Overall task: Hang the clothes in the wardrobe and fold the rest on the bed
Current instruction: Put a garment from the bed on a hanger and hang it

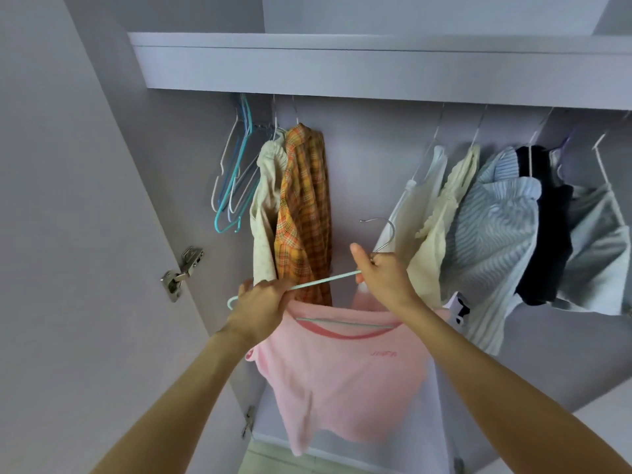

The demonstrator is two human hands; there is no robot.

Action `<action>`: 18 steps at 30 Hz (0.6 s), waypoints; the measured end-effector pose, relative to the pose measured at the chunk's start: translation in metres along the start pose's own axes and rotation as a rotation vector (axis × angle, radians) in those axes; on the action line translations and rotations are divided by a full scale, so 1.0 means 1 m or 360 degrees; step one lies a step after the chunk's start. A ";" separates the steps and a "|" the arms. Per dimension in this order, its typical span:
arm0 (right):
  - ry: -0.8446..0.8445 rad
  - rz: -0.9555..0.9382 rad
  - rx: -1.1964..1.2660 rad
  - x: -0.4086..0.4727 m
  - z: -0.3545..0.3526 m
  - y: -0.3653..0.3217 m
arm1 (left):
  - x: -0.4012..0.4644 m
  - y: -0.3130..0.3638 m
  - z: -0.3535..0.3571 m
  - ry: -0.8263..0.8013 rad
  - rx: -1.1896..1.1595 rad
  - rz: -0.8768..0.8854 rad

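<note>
Before the open wardrobe (376,63): pink top (342,381), held between two hung groups, collar up, body hanging down. Teal hanger (325,280), long axis tilted, right end higher, hook (383,234) pointing up. Left hand (263,302) grips collar and hanger arm; right hand (383,275) pinches the hanger's neck. Risk, judged: the right shoulder looks unseated, so the top could slide off on lifting.

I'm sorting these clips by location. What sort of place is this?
Most likely a bedroom wardrobe at home: clothes such as a plaid shirt hang under a shelf, with empty hangers and a hinged door.
</note>
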State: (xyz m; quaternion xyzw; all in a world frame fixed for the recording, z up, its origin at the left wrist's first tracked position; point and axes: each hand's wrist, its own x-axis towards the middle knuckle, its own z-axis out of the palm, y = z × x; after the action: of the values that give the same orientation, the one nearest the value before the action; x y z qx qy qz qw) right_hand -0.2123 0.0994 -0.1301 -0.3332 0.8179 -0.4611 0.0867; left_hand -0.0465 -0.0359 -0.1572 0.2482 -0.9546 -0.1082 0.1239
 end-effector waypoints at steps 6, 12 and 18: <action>-0.0443 -0.0262 -0.0328 -0.005 -0.030 0.013 | 0.014 -0.013 0.010 0.0175 -0.0388 0.0054; -0.0683 -0.0147 -0.0859 -0.006 -0.058 0.034 | 0.037 -0.015 0.015 0.0207 -0.0497 0.0046; -0.0920 0.0073 -0.0436 -0.011 -0.071 0.010 | 0.066 -0.001 0.008 0.0106 -0.0556 -0.0032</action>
State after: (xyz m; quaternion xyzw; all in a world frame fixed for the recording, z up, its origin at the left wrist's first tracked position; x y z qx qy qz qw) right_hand -0.2407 0.1589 -0.1008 -0.4405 0.8211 -0.2308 0.2802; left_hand -0.1046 -0.0689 -0.1530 0.2359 -0.9141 -0.2654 0.1957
